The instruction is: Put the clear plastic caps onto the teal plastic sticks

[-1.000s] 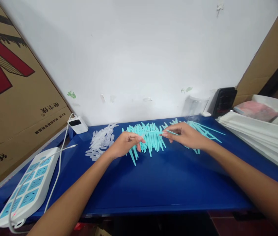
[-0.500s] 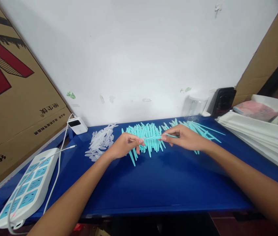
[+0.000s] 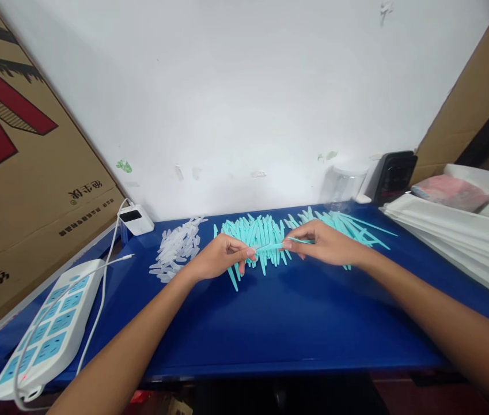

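My left hand [image 3: 218, 256] and my right hand [image 3: 324, 242] meet over a blue table [image 3: 270, 323], both pinched on one thin teal stick [image 3: 272, 246] held level between them. The right fingers grip its thicker end, the left fingertips close on its other end, where a small clear cap may sit; I cannot make it out. Behind the hands lies a pile of capped teal sticks [image 3: 257, 233]. To the right is a looser pile of bare teal sticks [image 3: 348, 227]. A heap of clear plastic caps [image 3: 177, 248] lies left of my left hand.
A white power strip [image 3: 49, 334] with a cable lies at the left front, a small white charger [image 3: 136, 219] by the wall. Cardboard boxes [image 3: 23, 161] lean at left. A clear jar [image 3: 341, 184], a black device [image 3: 393, 176] and stacked white sheets [image 3: 455, 242] stand at right.
My hands have drawn together: the left fingertips, apart from the stick a second ago, now close on its free end. The right hand has shifted slightly left with the stick.
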The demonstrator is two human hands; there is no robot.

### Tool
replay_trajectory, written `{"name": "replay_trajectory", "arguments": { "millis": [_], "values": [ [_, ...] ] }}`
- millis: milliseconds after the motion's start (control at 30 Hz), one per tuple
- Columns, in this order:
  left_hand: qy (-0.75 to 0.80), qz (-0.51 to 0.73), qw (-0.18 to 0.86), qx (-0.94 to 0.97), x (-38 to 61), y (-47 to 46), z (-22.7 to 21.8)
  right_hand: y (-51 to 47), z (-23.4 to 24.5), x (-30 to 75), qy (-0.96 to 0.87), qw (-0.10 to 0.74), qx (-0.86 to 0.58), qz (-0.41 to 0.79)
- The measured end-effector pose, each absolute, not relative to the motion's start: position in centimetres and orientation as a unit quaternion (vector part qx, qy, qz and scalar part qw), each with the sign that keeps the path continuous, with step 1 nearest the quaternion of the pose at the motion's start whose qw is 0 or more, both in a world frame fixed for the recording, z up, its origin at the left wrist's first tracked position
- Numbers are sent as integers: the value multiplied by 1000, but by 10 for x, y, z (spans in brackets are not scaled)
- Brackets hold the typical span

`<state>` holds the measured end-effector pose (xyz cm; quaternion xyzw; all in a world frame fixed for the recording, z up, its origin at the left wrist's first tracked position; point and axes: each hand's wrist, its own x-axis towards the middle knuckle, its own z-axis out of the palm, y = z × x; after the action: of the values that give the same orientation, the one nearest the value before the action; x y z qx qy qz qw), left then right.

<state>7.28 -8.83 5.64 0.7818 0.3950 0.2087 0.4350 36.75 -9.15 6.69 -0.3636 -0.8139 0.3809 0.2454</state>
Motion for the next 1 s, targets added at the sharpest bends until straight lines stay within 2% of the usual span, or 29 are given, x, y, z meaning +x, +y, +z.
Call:
{"name": "replay_trajectory", "arguments": {
  "millis": [467, 733, 867, 933, 1000],
  "values": [
    [375, 191, 436, 796, 76, -93, 58, -94, 65, 363, -816, 241, -355, 386],
    [389, 237, 413, 788, 89, -102, 52, -102, 64, 353, -818, 241, -347, 390],
    [431, 298, 392, 756, 86, -95, 51, -90, 64, 365, -818, 285, -402, 295],
    [457, 333, 444, 695, 81, -88, 51, -78, 61, 378, -807, 307, -463, 199],
    [455, 365, 542, 605, 75, -82, 50, -66, 56, 392, -795, 242, -546, 103]
  ]
}}
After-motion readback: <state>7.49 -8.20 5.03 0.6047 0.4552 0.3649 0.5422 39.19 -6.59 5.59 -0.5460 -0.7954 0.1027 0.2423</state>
